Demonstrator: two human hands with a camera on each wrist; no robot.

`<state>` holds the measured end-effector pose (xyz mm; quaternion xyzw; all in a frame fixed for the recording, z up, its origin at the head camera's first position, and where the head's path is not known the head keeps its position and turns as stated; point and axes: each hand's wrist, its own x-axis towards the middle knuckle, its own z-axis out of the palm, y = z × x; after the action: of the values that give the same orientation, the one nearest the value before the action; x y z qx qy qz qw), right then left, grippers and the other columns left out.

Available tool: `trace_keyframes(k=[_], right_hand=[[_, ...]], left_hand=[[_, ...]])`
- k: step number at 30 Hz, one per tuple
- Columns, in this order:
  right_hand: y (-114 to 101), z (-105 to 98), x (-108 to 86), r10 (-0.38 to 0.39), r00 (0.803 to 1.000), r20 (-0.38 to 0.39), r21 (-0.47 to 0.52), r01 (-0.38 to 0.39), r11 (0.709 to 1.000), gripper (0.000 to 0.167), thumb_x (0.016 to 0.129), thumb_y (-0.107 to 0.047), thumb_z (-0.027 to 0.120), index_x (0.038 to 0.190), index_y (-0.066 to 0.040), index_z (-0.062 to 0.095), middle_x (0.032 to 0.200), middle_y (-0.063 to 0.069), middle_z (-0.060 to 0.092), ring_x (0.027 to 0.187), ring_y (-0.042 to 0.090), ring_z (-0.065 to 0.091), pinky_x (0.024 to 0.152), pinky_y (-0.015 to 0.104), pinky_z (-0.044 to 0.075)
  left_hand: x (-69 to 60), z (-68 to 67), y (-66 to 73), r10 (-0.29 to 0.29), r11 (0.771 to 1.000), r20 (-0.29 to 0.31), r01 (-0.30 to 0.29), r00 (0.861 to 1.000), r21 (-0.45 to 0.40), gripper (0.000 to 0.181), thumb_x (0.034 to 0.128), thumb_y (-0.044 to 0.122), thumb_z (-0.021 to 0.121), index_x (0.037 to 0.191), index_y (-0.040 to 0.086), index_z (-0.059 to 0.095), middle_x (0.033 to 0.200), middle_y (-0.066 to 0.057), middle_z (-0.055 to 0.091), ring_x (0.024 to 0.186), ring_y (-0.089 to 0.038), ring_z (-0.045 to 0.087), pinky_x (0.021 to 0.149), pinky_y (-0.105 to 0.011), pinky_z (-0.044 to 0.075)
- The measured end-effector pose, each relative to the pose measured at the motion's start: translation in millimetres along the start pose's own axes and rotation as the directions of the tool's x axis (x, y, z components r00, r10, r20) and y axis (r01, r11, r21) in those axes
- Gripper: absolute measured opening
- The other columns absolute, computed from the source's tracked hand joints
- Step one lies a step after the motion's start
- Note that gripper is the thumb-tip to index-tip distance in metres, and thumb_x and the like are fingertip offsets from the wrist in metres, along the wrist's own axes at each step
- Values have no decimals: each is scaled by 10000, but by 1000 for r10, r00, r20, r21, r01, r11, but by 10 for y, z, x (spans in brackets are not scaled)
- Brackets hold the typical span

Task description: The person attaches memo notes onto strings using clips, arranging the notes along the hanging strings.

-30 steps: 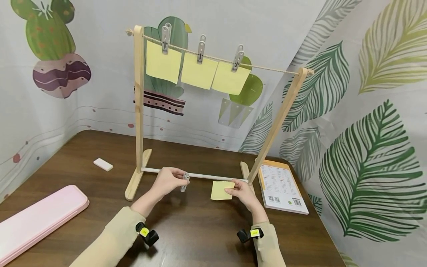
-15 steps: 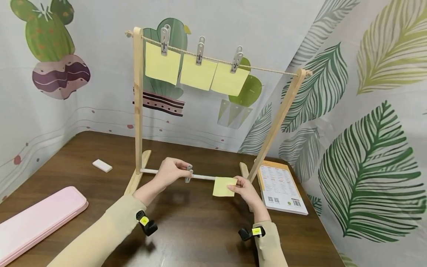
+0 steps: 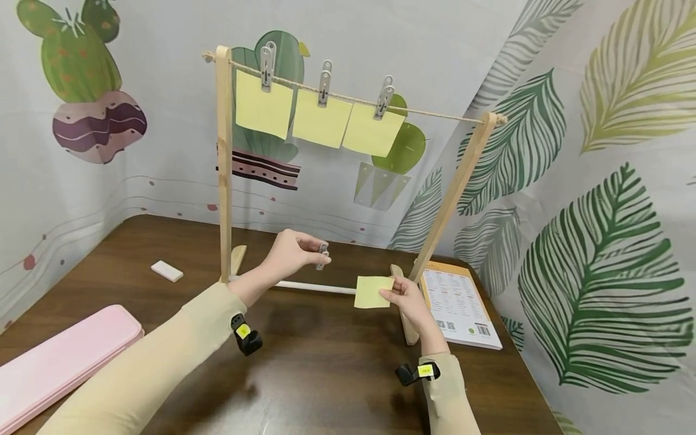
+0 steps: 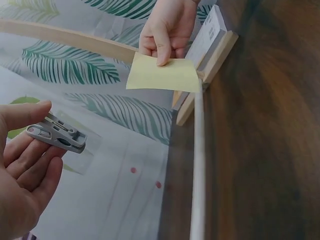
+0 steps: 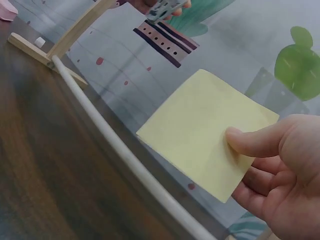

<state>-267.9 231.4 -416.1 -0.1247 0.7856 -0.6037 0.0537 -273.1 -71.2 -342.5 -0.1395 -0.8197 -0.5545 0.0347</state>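
Observation:
Between thumb and fingers, my left hand (image 3: 292,252) pinches a grey clothespin (image 4: 59,134), raised above the white crossbar (image 3: 315,287). My right hand (image 3: 409,301) pinches the right edge of a yellow sticky note (image 3: 373,292), thumb on its near face; the note (image 5: 205,135) lies flat and smooth in the right wrist view. Clothespin and note are apart. Higher up, a rope (image 3: 435,115) runs between two wooden posts. Three yellow notes hang from it side by side, the rightmost note (image 3: 373,130) among them, each under a grey clothespin (image 3: 383,98).
The left wooden post (image 3: 223,163) and right post (image 3: 454,193) stand at either side of my hands. A pink case (image 3: 65,362) and a white eraser (image 3: 167,270) lie to the left. A booklet (image 3: 462,308) lies beside the right post on the brown table (image 3: 326,374).
My left hand has risen and moved right with the clothespin, from below the crossbar to above it. My right hand has lifted the note slightly up and right.

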Motion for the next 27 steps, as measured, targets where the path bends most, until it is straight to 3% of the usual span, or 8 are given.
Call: trace_keyframes(k=[4, 7, 9, 12, 16, 21, 27], right_hand=[[-112, -31, 17, -23, 998, -53, 7, 24, 1000, 302, 932, -4, 614, 1164, 178, 546, 1035, 146, 720, 816, 22, 667, 763, 192, 526], [-204, -57, 46, -34, 995, -92, 8, 35, 999, 261, 928, -10, 628, 1129, 145, 570, 964, 58, 721, 801, 34, 661, 734, 196, 530], [-282, -74, 60, -52, 990, -129, -9, 51, 999, 183, 923, -21, 640, 1023, 117, 573, 857, -29, 679, 760, 25, 618, 698, 188, 503], [-399, -98, 91, -80, 980, -181, -16, 78, 997, 152, 922, -19, 643, 994, 91, 568, 784, -110, 626, 735, 25, 589, 683, 195, 488], [-589, -127, 131, -130, 963, -237, 40, 144, 989, 230, 925, 20, 619, 1115, 137, 562, 825, -154, 674, 779, 18, 643, 731, 187, 526], [-876, -160, 182, -207, 920, -332, 76, 245, 966, 176, 904, 62, 622, 1070, 106, 581, 818, -159, 692, 755, 14, 649, 705, 165, 526], [-1212, -190, 272, -292, 859, -421, 66, 350, 934, 192, 890, 64, 642, 1077, 94, 617, 803, -144, 696, 740, 19, 661, 701, 167, 542]], left_hand=[[75, 2, 161, 33, 999, 7, -33, 999, 22, 329, 750, 238, 850, 1043, 107, 776, 927, -42, 771, 918, -186, 719, 849, -392, 552], [146, 15, 320, 69, 997, 23, -70, 997, 40, 330, 751, 235, 853, 1040, 95, 777, 923, -47, 772, 890, -174, 727, 803, -360, 563], [199, 17, 448, 103, 993, 34, -105, 994, 62, 339, 753, 241, 855, 1045, 89, 774, 930, -51, 771, 865, -167, 731, 764, -340, 571], [284, 8, 667, 169, 981, 32, -171, 985, 95, 341, 750, 235, 860, 1038, 75, 773, 934, -65, 770, 827, -171, 735, 736, -319, 576], [394, -15, 976, 248, 961, 19, -249, 968, 119, 334, 755, 210, 858, 1035, 53, 768, 934, -90, 766, 804, -175, 735, 729, -289, 578], [487, -26, 1354, 316, 941, 25, -317, 948, 118, 322, 767, 188, 848, 1042, 43, 760, 955, -102, 761, 787, -173, 741, 703, -255, 577], [590, -23, 1692, 370, 918, 33, -371, 928, 142, 314, 792, 176, 828, 1065, 40, 755, 991, -91, 759, 839, -174, 740, 742, -235, 567]])
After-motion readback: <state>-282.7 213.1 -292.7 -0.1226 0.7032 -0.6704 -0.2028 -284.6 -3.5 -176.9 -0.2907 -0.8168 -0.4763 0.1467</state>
